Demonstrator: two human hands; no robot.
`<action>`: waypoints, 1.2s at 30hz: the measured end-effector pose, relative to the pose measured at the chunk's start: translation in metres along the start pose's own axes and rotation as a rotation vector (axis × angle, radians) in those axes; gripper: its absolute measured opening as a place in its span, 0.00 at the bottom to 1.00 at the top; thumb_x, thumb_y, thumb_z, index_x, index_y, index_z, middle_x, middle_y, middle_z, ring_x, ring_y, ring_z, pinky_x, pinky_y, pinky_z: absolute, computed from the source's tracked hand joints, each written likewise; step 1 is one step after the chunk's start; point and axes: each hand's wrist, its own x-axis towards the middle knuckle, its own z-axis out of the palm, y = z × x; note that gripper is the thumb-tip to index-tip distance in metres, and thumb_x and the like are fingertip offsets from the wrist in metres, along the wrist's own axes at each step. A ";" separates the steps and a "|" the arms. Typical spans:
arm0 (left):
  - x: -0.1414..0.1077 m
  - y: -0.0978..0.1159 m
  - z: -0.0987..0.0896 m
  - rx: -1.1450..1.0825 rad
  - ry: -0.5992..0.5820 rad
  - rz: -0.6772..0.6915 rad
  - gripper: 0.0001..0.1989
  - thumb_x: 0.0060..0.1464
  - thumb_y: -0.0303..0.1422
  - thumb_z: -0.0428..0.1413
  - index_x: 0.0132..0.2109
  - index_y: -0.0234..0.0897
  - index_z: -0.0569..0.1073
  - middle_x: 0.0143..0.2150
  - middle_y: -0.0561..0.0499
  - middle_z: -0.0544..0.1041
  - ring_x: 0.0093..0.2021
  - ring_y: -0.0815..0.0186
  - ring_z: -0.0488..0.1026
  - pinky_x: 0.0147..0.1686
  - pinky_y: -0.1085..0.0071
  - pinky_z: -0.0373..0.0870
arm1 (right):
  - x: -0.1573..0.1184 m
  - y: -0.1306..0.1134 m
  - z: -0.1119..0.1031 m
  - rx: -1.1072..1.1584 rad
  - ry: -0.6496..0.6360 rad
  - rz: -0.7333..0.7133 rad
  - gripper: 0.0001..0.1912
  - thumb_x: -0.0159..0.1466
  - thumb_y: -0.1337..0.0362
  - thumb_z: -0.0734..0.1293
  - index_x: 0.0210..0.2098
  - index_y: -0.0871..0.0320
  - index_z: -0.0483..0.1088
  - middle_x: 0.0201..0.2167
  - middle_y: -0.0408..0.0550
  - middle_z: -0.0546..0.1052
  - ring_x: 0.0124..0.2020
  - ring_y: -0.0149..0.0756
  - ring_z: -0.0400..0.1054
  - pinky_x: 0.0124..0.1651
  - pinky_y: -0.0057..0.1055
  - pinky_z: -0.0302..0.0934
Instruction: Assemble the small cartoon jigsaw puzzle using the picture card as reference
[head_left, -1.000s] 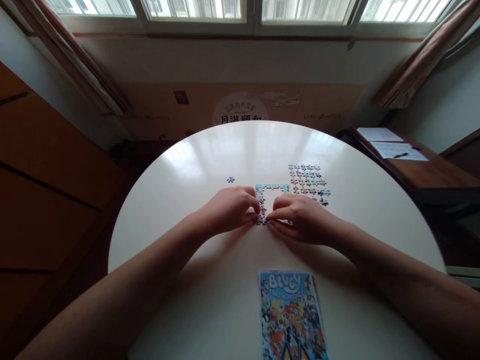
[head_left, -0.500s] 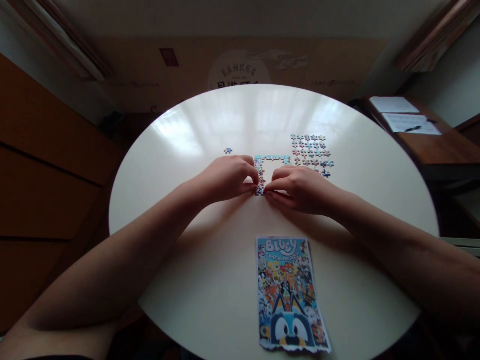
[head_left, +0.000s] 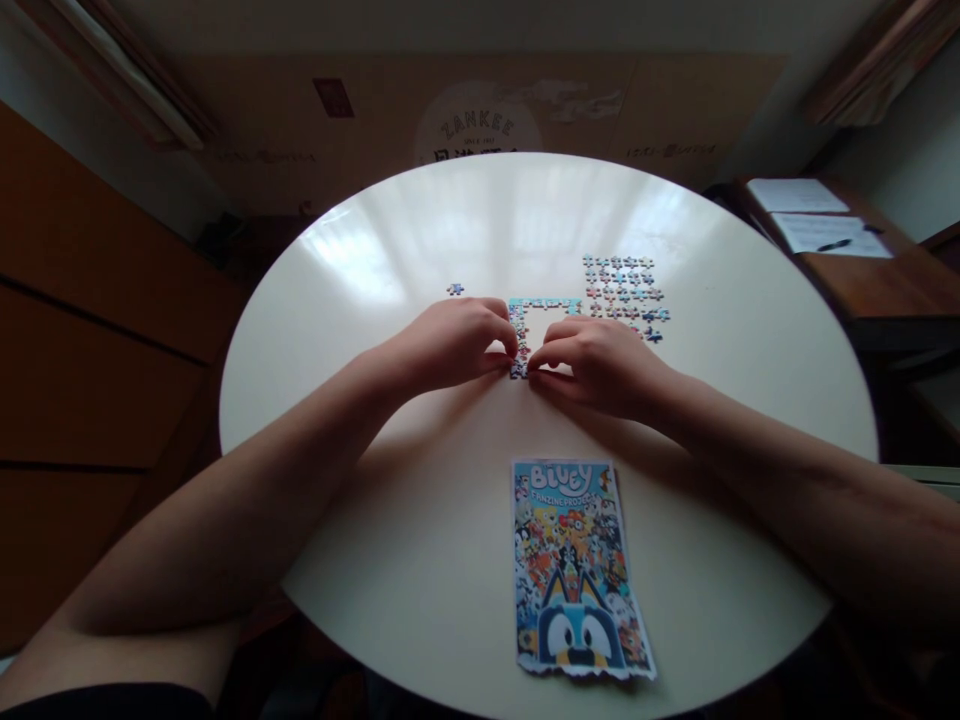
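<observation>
A partly joined jigsaw puzzle (head_left: 545, 302) lies on the white table, with a top row and a left column framing bare tabletop. My left hand (head_left: 469, 340) is closed at the lower end of that column, thumb and finger pinching its outer edge. From the other side, my right hand (head_left: 596, 360) is closed with its fingertips against the same lowest puzzle piece (head_left: 518, 369). The fingers partly cover the column. Behind my right hand lie rows of loose puzzle pieces (head_left: 619, 278), the nearest ones partly hidden. One single loose piece (head_left: 455, 289) sits beyond my left hand.
A printed picture sheet (head_left: 574, 570) with a torn lower edge and a cartoon dog lies on the near part of the round white table (head_left: 420, 520). To the right, a brown side table (head_left: 862, 285) holds papers (head_left: 829, 235) and a pen (head_left: 834, 245).
The view has tilted slightly, so the table and its contents appear a little higher. Both hands keep their place at the bottom of the puzzle's left column.
</observation>
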 end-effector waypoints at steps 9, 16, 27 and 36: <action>-0.001 0.000 -0.001 -0.017 -0.001 0.030 0.08 0.53 0.28 0.61 0.39 0.44 0.82 0.42 0.52 0.79 0.35 0.66 0.74 0.35 0.70 0.65 | 0.000 0.001 0.003 -0.007 0.020 0.024 0.07 0.66 0.61 0.68 0.35 0.51 0.80 0.32 0.44 0.79 0.34 0.36 0.69 0.32 0.32 0.50; -0.006 -0.010 -0.013 -0.026 0.129 0.022 0.04 0.58 0.32 0.59 0.36 0.38 0.77 0.37 0.52 0.77 0.30 0.69 0.71 0.30 0.72 0.63 | 0.002 0.006 -0.011 0.030 0.140 0.077 0.13 0.69 0.58 0.65 0.31 0.56 0.76 0.29 0.46 0.78 0.33 0.36 0.68 0.36 0.33 0.55; -0.010 -0.029 -0.029 0.036 0.557 -0.188 0.16 0.52 0.25 0.54 0.23 0.39 0.55 0.21 0.57 0.61 0.23 0.70 0.57 0.25 0.70 0.55 | 0.001 -0.002 -0.015 0.196 0.352 0.035 0.22 0.64 0.70 0.64 0.21 0.55 0.46 0.19 0.39 0.57 0.23 0.29 0.51 0.28 0.31 0.48; -0.016 -0.047 -0.034 0.099 0.443 -0.358 0.10 0.55 0.31 0.57 0.28 0.39 0.64 0.25 0.54 0.70 0.25 0.68 0.63 0.26 0.70 0.59 | 0.000 -0.001 -0.017 0.194 0.362 0.045 0.23 0.62 0.71 0.64 0.20 0.54 0.45 0.19 0.39 0.54 0.22 0.30 0.49 0.26 0.32 0.47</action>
